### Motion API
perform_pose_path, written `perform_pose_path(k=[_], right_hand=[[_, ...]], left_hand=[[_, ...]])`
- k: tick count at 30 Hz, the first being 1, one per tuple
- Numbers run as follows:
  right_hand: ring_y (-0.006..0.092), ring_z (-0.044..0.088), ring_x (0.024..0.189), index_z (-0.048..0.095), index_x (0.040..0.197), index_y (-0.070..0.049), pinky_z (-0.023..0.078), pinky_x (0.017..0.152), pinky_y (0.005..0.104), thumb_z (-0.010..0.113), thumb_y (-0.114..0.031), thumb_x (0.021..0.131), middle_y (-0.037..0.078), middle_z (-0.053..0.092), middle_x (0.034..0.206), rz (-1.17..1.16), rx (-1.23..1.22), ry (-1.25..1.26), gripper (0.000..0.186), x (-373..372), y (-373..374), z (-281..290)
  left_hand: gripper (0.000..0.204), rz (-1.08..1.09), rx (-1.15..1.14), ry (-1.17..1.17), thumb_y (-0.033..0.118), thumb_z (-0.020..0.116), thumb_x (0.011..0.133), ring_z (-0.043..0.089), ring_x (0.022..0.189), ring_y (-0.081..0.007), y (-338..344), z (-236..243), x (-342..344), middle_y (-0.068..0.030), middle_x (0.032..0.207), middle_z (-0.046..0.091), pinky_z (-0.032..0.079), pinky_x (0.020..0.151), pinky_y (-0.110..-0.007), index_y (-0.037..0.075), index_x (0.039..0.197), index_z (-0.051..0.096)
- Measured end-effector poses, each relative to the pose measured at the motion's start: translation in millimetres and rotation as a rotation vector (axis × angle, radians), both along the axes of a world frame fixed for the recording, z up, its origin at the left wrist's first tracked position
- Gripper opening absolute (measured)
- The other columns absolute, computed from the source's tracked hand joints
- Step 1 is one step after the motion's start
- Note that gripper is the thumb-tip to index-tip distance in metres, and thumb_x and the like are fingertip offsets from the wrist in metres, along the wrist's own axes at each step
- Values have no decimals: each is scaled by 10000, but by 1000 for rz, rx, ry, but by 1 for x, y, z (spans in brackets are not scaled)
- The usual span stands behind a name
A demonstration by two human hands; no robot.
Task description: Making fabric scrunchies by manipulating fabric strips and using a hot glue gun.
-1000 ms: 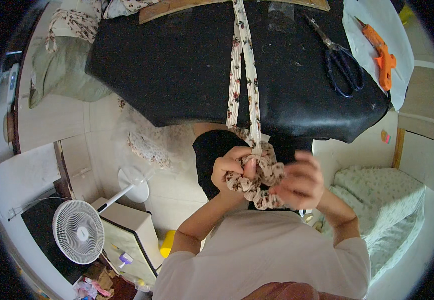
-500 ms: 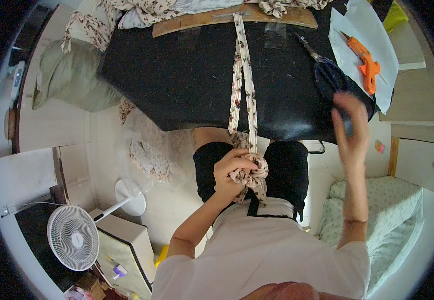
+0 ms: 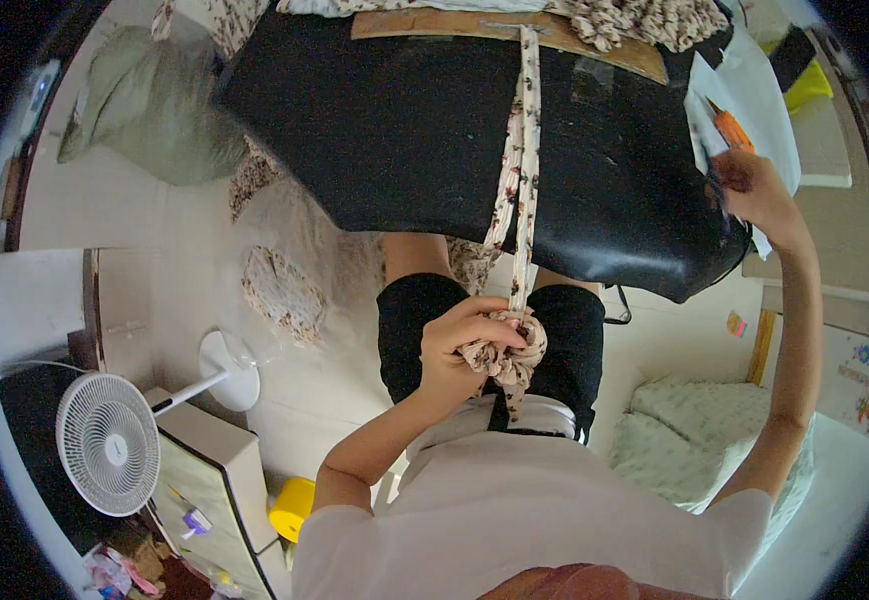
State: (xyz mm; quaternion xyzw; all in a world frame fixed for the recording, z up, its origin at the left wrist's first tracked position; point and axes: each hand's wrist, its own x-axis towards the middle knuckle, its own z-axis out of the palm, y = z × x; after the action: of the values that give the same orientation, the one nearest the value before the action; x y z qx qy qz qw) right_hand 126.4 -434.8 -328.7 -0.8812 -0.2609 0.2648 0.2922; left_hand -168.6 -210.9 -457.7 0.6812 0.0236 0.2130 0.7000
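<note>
My left hand (image 3: pixel 454 345) is closed around a gathered bundle of cream floral fabric (image 3: pixel 514 360) over my lap. From the bundle, a narrow floral fabric strip (image 3: pixel 526 150) runs up across the black work surface (image 3: pixel 394 150) to the wooden board (image 3: pixel 444 23) at its far edge. A second length of the strip lies beside it. At the right side of the surface, my right hand (image 3: pixel 754 195) is closed on the scissors (image 3: pixel 712 185), whose dark part shows beside the fingers; the rest is hidden or blurred. Just beyond this hand lies an orange glue gun (image 3: pixel 732 130).
White paper (image 3: pixel 769 90) lies under the glue gun. Ruffled floral fabric (image 3: pixel 644 22) is heaped at the back. A white fan (image 3: pixel 109 445) stands at lower left, near a cabinet (image 3: pixel 209 480). A grey-green bag (image 3: pixel 154 110) is left of the surface, and floral fabric (image 3: pixel 282 295) lies on the floor.
My right hand has moved right and away from me and has taken hold of the scissors, which lay on the black surface. My left hand keeps its grip on the bundle. The whole view has shifted.
</note>
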Motion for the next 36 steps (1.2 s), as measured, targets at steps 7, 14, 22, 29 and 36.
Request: perform_pose_path(k=[7,14,22,29,36], right_hand=[[131,516,672,524,977,-23,398,594,250,726,-467,726,-3,524,741,-72,373,604,549,-88,6,4],[155,444,585,473,760,-42,347,519,326,650,-684,682,45,459,655,683,-212,547,670,-97,44,-23],[165,436,533,493,683,-8,357,505,337,638,-569,783,56,447,562,713,-294,684,588,-100,86,-26],[147,456,556,513,661,-7,370,521,352,570,-622,807,61,462,552,769,-323,635,635,-97,91,-31],[151,436,497,520,614,-6,360,488,350,561,-617,817,70,434,501,717,-339,603,645,-100,92,-26]], left_hand=[[218,-18,-245,129,-135,627,693,652,899,-224,2,-1,-6,-149,977,644,496,744,-266,38,813,687],[274,4,-248,154,-151,612,640,652,893,-205,4,10,-10,-144,960,649,487,728,-252,49,808,696],[324,-10,-250,144,-158,632,586,641,879,-186,4,10,-13,-144,977,651,475,717,-240,64,811,706],[304,-34,-180,99,-125,682,581,644,871,-188,9,12,-12,-139,997,650,483,735,-246,79,805,705],[291,-41,-224,131,-123,690,582,645,872,-191,9,13,-13,-139,999,651,488,742,-252,73,796,700]])
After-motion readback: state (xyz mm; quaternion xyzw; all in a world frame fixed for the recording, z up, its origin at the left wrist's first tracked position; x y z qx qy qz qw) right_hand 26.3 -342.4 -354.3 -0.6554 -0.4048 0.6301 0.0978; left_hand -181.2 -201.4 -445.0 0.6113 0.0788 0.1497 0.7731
